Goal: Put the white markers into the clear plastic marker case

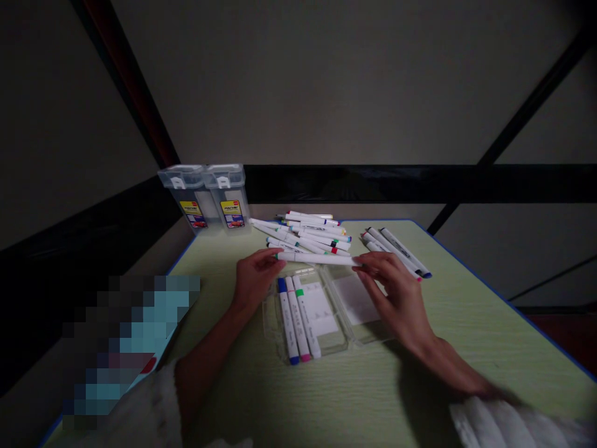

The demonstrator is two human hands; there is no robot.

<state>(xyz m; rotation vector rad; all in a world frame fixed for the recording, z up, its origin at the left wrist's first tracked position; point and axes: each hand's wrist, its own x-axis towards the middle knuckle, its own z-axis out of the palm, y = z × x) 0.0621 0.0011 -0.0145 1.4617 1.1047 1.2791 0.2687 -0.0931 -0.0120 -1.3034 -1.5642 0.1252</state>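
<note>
Between my hands a white marker (317, 258) is held level by its two ends. My left hand (259, 277) pinches its green-tipped end, and my right hand (396, 289) grips the other end, which the fingers partly cover. Below it lies an open clear plastic case (347, 333) with a white paper insert. In the case's left half rest three markers side by side: one with blue ends (288, 323), one with a pink end (297, 320) and one with a green band (308, 320). My right hand is above the case's right half.
Behind my hands lies a loose pile of white markers (308, 230) with coloured ends. Several more markers (403, 252) lie to the right. Two lidded clear boxes (200, 199) with yellow labels stand at the back left. A blurred-out light-blue item (149, 336) is at the left table edge.
</note>
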